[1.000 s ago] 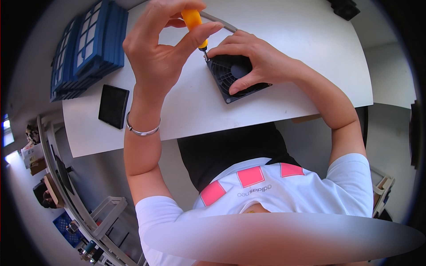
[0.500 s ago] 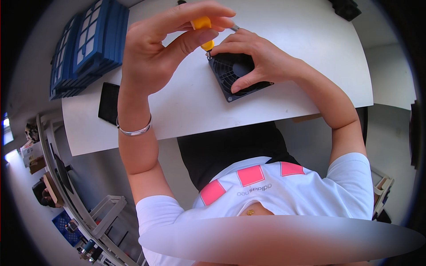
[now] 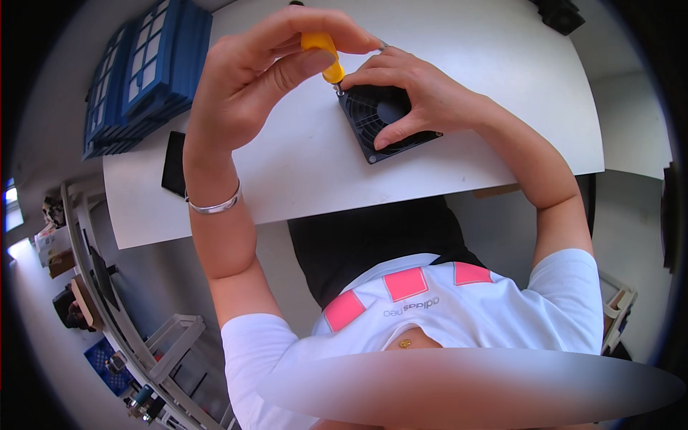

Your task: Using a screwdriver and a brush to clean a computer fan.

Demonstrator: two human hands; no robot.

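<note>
Thumb and fingers of my left hand (image 3: 240,93) are closed on the yellow handle of a screwdriver (image 3: 333,72). The driver is tilted, its metal tip at the far left corner of a black square cooling fan (image 3: 364,122). That fan lies on the white table, with a round ribbed grille on top and a screw or hole at its near corner. My right hand (image 3: 433,97) grips the fan, thumb on the near side and fingers on the far side, covering much of it. A small silver piece (image 3: 383,46) shows just beyond my right fingers; its kind is unclear.
Blue stacked trays with white panels (image 3: 147,64) stand at the table's far left. A flat black object (image 3: 173,163) lies partly behind my left wrist. At the far right edge is a black device (image 3: 559,16). A grey-white shelf cart (image 3: 168,347) stands left of the table.
My left hand has shifted slightly left and turned a little about the screwdriver handle. The fan and my right hand hold nearly the same place.
</note>
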